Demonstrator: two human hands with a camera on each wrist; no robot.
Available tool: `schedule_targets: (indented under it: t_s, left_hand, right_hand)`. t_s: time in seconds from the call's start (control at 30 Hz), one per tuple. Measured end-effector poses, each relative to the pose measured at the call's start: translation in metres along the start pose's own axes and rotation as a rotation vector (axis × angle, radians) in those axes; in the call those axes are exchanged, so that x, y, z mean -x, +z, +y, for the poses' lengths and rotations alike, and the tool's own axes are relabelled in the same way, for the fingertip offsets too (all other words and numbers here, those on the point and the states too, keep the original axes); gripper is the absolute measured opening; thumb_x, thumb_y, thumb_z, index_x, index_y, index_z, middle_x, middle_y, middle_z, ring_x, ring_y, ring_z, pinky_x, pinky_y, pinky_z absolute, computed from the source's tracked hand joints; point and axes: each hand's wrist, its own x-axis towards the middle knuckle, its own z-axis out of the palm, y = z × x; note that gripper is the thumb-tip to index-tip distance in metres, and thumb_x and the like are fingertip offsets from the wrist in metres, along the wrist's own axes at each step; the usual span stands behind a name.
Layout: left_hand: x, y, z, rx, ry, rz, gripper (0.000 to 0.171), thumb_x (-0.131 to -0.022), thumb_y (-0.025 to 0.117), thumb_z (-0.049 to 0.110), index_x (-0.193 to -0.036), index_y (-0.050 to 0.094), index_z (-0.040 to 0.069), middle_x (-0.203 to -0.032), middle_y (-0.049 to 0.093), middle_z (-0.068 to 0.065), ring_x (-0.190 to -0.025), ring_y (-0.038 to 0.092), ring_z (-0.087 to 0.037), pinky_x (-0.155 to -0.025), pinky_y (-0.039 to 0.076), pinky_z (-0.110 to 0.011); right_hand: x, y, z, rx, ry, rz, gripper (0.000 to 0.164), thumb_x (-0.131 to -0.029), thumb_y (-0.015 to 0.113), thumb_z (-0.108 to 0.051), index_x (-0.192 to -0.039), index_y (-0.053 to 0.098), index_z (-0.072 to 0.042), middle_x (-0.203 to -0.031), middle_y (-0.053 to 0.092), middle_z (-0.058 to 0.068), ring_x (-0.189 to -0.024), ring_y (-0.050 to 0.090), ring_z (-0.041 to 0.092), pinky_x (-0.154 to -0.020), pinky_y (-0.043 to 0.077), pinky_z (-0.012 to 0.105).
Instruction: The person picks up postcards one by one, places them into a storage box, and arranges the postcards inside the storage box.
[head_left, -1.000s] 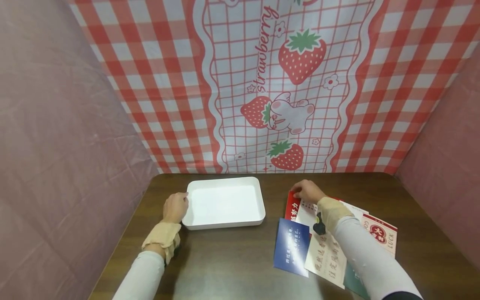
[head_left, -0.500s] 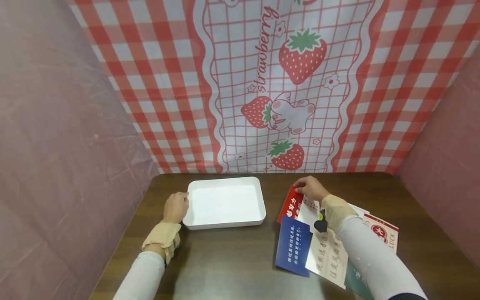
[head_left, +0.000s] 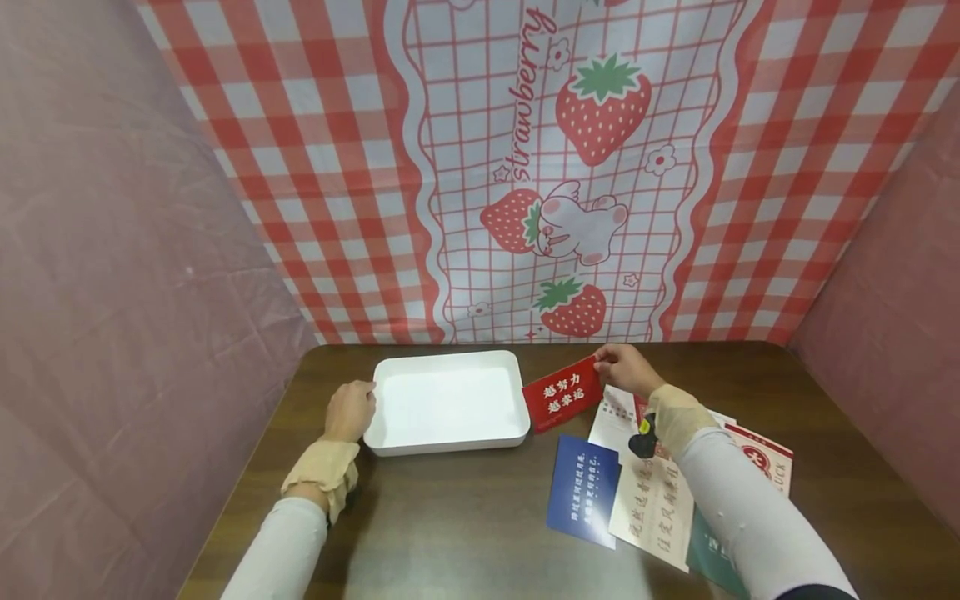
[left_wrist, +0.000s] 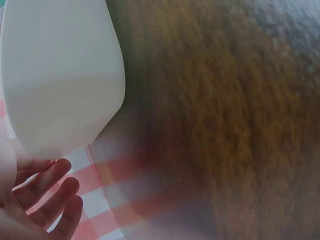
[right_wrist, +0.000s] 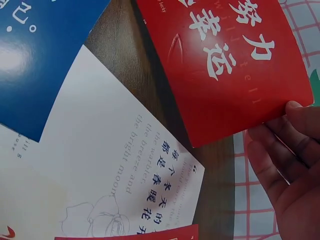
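Note:
My left hand (head_left: pixel 350 412) is at the left end of a shallow white tray (head_left: pixel 450 360), its fingertips pinching the rim. In the left wrist view the tray's outer wall (left_wrist: pixel 65 60) shows above the fingers (left_wrist: pixel 50 192). My right hand (head_left: pixel 628 369) pinches the corner of a red card (head_left: pixel 562 394) with white lettering. That card tilts, its left end near the tray's right wall; whether they touch I cannot tell. In the right wrist view the thumb lies on the card's printed face (right_wrist: pixel 235 65), the other fingers behind it.
Right of the tray lie a blue card (head_left: pixel 583 492), a cream card (head_left: pixel 651 517), a white card (head_left: pixel 611 425), a dark green card (head_left: pixel 712 554) and a red-and-cream card (head_left: pixel 765 458), partly overlapping under my right arm. Strawberry-print cloth (head_left: pixel 480 317) hangs behind the table (head_left: pixel 450 517).
My right hand has drawn the red card out from among the other cards, lifting and turning it leftward to the tray. My left hand and the tray stay about where they were.

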Motion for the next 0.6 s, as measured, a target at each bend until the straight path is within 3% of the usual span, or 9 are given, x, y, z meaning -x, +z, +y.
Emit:
schedule_targets:
  t_s: [0.37,0.6]
  left_hand:
    - [-0.002,0.000,-0.002,0.001,0.005,0.014,0.026,-0.081,0.053,0.007,-0.100,0.070,0.007,-0.096,0.070,-0.014,-0.084,0.064,-0.037,-0.069,0.049,-0.049]
    - [-0.003,-0.002,-0.002,0.010,0.002,-0.015,0.026,-0.081,0.052,0.008,-0.101,0.070,0.006,-0.099,0.069,-0.015,-0.089,0.063,-0.037,-0.074,0.048,-0.049]
  right_hand:
    - [0.009,-0.009,-0.002,-0.062,-0.010,-0.008,0.019,-0.090,0.046,0.000,-0.105,0.050,0.009,-0.099,0.056,0.024,-0.091,0.060,0.025,-0.082,0.052,0.044]
    - [0.012,-0.015,-0.005,-0.058,-0.009,0.023,0.021,-0.090,0.047,-0.002,-0.107,0.050,0.010,-0.101,0.057,0.026,-0.087,0.061,0.022,-0.078,0.053,0.045]
